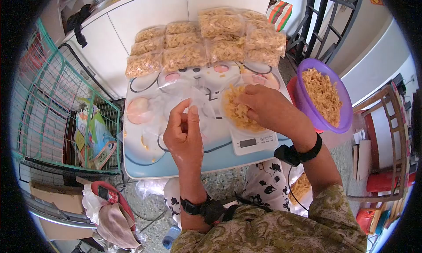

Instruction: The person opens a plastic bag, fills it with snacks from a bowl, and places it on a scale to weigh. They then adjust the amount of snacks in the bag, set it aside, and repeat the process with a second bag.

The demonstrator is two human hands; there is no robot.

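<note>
We are looking down at a person sitting at a low table [176, 167] with a cartoon face printed on it. The left hand [184, 132] is standing palm-in on a bent wrist, thumb and forefinger pressing together and pinching the film of a clear plastic bag [200, 99]. The bag is lying slack just beyond the fingertips, and the other fingers are curling loosely behind. To that hand's right, the right hand [263, 104] is reaching in knuckles-up, fingers bending down into a heap of fried strips [237, 116] that is sitting on a small scale [255, 142] just under the palm. The fingertips are lying hidden among the strips, so we are unable to tell whether they are closing on a handful or merely resting there.

We are judging the bag to be nearly weightless, limp and slippery (its two layers are likely clinging together), so a pinch at the open edge is looking like the sensible hold. The strips are appearing light, dry and brittle, and a loose cupped scoop is suiting them better than a squeeze.

Beyond both hands, filled bags [206, 37] are lying in rows. Past the right wrist, a purple bowl [302, 101] is holding more strips. Out beyond the left hand, a green wire rack [52, 99] is standing beside the table.
</note>
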